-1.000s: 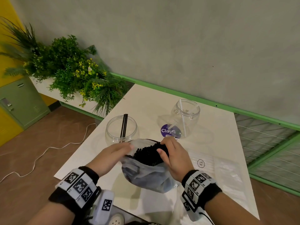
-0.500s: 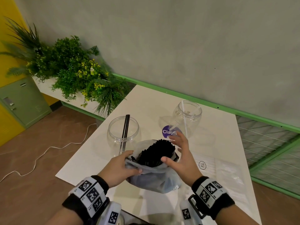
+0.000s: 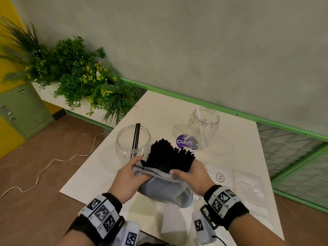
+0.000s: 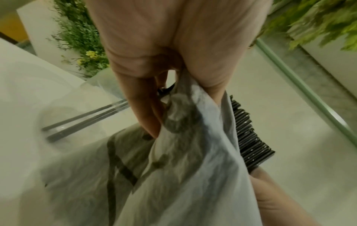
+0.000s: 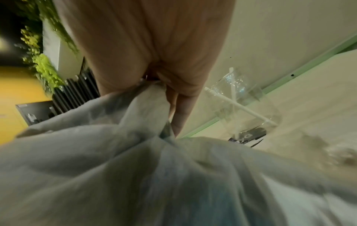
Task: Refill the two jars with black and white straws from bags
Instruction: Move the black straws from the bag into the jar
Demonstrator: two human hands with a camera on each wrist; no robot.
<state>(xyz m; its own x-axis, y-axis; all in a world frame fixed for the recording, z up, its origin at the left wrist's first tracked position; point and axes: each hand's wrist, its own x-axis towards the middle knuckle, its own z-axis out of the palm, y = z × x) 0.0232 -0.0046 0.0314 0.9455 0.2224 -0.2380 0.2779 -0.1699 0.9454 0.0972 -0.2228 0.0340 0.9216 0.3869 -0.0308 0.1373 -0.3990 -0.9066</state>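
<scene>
A bundle of black straws [image 3: 168,157] sticks up out of a grey translucent bag [image 3: 165,190] held above the table's near edge. My left hand [image 3: 136,164] pinches the bag's rim [image 4: 193,122] on the left. My right hand [image 3: 184,169] is wrapped round the straw bundle at the bag's mouth, with bag film [image 5: 146,104] caught in its grip. Just beyond the left hand, the left clear jar [image 3: 133,141] holds two black straws [image 4: 85,120]. The right clear jar [image 3: 204,126] farther back holds a few white straws [image 5: 241,105].
A flat clear bag marked XL [image 3: 236,181] lies on the white table [image 3: 159,110] to the right. A purple sticker [image 3: 186,142] sits by the right jar. Plants [image 3: 79,80] stand off the table's left; the wall and a green rail run behind it.
The black straws stand much higher out of the bag. My right hand, open beside the bag half a second ago, now grips the bundle. The left hand has drawn the rim down.
</scene>
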